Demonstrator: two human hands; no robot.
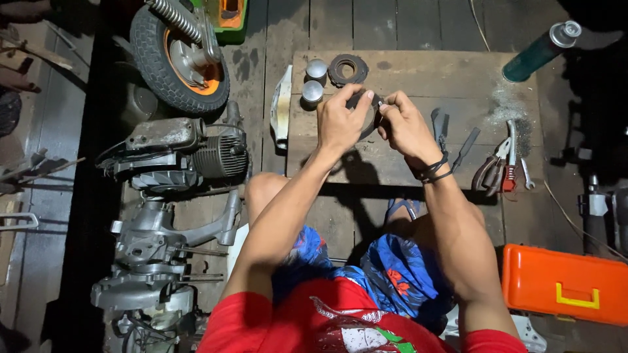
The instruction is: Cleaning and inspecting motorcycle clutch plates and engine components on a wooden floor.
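Observation:
My left hand (340, 121) and my right hand (404, 125) meet above a wooden board (418, 78), both gripping a dark round disc-shaped part (367, 111) held between them. My right fingertips pinch a small pale piece at the disc's top edge. My right wrist wears dark bands. Just beyond the hands on the board lie a dark ring-shaped plate (347, 69) and two round silver caps (316, 68) (312, 92). Most of the disc is hidden by my fingers.
Pliers and other hand tools (500, 167) lie on the board's right part, beside grey dust. A green spray can (540, 51) lies far right, an orange toolbox (564, 282) near right. A small wheel (178, 55) and engine parts (171, 153) sit left.

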